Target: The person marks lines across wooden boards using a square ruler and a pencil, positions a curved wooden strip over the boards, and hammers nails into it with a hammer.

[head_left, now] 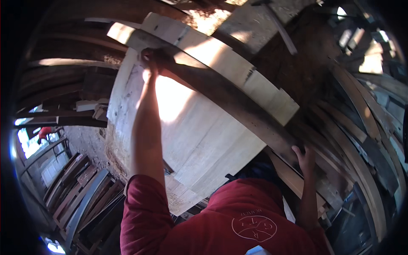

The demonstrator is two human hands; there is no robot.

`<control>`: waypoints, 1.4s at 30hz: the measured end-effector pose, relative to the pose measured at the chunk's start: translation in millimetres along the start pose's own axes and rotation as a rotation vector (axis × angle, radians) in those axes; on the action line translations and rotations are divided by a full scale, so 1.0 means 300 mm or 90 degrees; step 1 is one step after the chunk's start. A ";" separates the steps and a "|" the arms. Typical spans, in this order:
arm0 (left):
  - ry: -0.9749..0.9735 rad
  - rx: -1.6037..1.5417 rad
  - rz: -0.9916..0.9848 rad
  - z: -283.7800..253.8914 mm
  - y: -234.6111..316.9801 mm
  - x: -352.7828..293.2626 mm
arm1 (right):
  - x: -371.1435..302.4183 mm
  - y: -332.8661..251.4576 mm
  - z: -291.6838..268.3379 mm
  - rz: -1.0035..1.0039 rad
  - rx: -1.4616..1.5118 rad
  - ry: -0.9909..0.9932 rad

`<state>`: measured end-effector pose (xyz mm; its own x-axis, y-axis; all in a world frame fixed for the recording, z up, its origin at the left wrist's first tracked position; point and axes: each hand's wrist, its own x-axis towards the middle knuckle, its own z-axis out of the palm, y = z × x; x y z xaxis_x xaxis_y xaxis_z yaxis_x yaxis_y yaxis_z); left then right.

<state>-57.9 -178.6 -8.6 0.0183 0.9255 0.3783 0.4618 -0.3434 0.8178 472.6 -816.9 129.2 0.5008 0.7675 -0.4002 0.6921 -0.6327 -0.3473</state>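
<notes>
A long dark-brown wooden plank (pixel 238 106) lies slantwise across a broad pale board surface (pixel 204 140), from the far left down to the near right. Around its far left part, my left hand (pixel 149 63) is closed on the edge, with that arm stretched out over the pale boards. My right hand (pixel 304 159) grips the plank's near right end, its thumb raised by the edge; some of its fingers are hard to make out. Bright sunlight falls on the boards beside my left forearm.
Several long planks (pixel 357 127) lean at the right. More cut boards (pixel 85 191) are stacked at the lower left, near wood shavings (pixel 114 157). A long-handled tool (pixel 280 29) lies at the far right. A person in red (pixel 44 133) is far off left.
</notes>
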 end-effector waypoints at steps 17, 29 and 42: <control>0.016 0.457 0.011 0.131 0.328 -0.099 | -0.028 -0.003 -0.077 0.106 0.026 -0.079; 0.053 0.285 0.132 0.112 0.172 -0.113 | 0.074 -0.359 -0.073 -0.146 -0.002 0.164; 0.054 0.297 0.135 0.133 0.150 -0.117 | 0.340 -0.785 0.209 -0.462 0.168 0.258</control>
<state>-2.5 -220.2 -2.2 0.0921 0.8206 0.5640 0.8027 -0.3964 0.4456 328.2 -596.0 117.2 0.1642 0.9358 0.3119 0.7941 0.0622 -0.6046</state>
